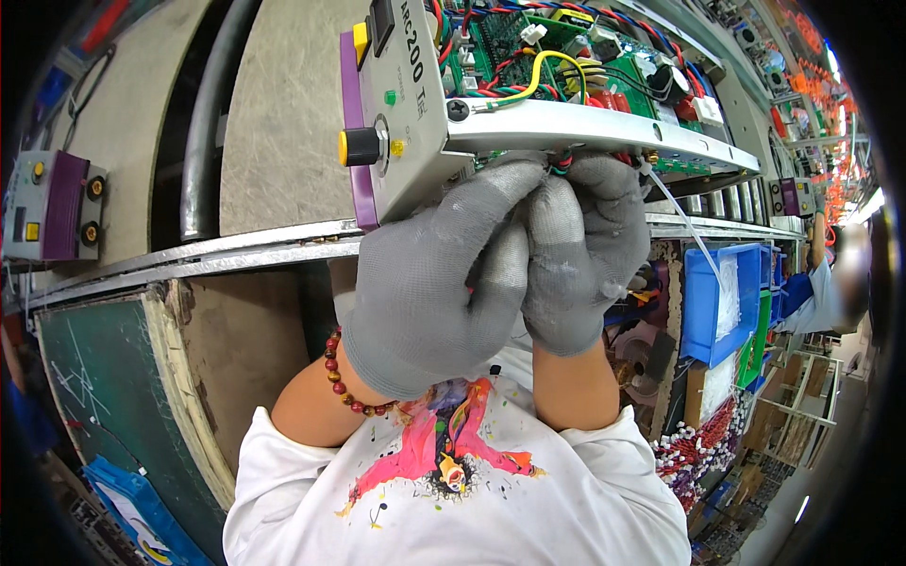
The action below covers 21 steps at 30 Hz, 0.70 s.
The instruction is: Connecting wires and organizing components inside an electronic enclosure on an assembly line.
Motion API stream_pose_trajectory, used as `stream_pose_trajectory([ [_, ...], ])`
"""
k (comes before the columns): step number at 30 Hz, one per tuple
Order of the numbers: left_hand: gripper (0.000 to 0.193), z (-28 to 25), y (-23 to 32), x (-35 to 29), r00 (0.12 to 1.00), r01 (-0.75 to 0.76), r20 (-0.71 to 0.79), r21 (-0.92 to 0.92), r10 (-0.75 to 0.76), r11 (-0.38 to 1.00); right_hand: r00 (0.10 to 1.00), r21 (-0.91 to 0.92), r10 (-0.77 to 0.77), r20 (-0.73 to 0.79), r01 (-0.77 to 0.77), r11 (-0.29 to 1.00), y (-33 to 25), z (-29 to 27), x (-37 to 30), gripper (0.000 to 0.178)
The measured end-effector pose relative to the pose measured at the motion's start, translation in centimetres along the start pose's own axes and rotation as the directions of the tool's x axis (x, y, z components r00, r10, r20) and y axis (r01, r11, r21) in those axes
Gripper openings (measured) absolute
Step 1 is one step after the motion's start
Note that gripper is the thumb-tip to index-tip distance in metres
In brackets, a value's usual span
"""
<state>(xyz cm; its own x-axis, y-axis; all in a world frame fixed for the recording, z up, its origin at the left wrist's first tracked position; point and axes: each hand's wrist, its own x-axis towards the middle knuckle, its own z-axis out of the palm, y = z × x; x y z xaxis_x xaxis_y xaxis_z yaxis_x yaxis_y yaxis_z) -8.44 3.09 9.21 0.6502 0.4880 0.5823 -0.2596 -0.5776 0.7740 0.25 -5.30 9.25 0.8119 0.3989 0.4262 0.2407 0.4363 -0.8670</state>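
Note:
In front of me stands an open electronic power unit with a grey front panel (412, 123), a purple edge and a black-and-yellow knob (359, 147). Its green circuit boards and coloured wires show above a white metal side rail (604, 132). Both hands wear grey gloves and meet just below that rail. My left hand (439, 269) is closed, its thumb and forefinger at a small bundle of twisted red and green wires (562, 162). Pressed against it, my right hand (580, 250) pinches at the same bundle; the fingertips partly hide it. A thin white cable tie (684, 215) dangles beside my right hand.
The unit rests on a roller line with a metal front edge (283, 243). Another purple-edged unit (55, 206) sits at far left. Blue bins (710, 316) stand at right, above bundled red and white wires (703, 443). A person (843, 283) is at far right.

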Motion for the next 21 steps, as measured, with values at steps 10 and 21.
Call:
stream_pose_trajectory([
  [10, 0.040, -0.3, 1.6, 0.3, 0.994, -0.007, 0.106, 0.266, -0.023, 0.964, 0.935, -0.406, -0.340, -0.100, 0.273, 0.872, 1.6, 0.0, -1.0, 0.021],
  [21, 0.047, 1.0, 1.4, 0.9, 0.990, -0.043, 0.143, 0.194, 0.015, 0.980, 0.922, -0.607, -0.365, 0.127, 0.364, 0.707, -0.2, -2.3, 1.4, 0.013],
])
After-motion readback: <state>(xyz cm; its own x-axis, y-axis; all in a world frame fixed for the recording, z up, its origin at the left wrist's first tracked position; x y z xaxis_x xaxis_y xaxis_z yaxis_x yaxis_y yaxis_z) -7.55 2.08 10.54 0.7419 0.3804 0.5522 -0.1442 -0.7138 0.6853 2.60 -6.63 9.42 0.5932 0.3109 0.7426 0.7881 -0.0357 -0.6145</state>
